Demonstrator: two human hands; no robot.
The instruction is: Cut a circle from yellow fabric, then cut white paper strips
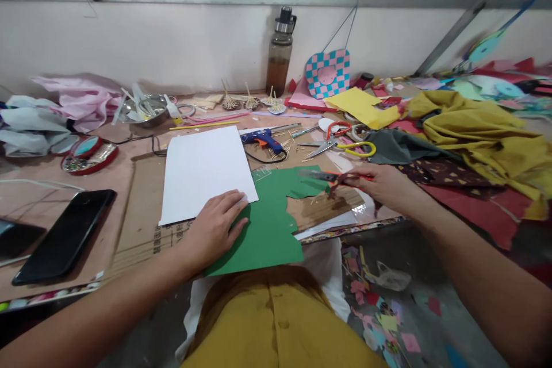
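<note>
Gripping red-handled tool (pixel 325 176): our right hand (pixel 377 187), centre-right | left hand (pixel 223 223) resting on green paper (pixel 267 241) | we should pin it steady

Room over green paper (pixel 263 236), glue gun (pixel 271 141) beyond

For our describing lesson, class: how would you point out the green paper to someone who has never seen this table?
On the table against the wall, find the brown cardboard. The green paper lies over it, by the left hand; unlike the straight-edged white sheet next to it, its right edge is jagged.
</note>
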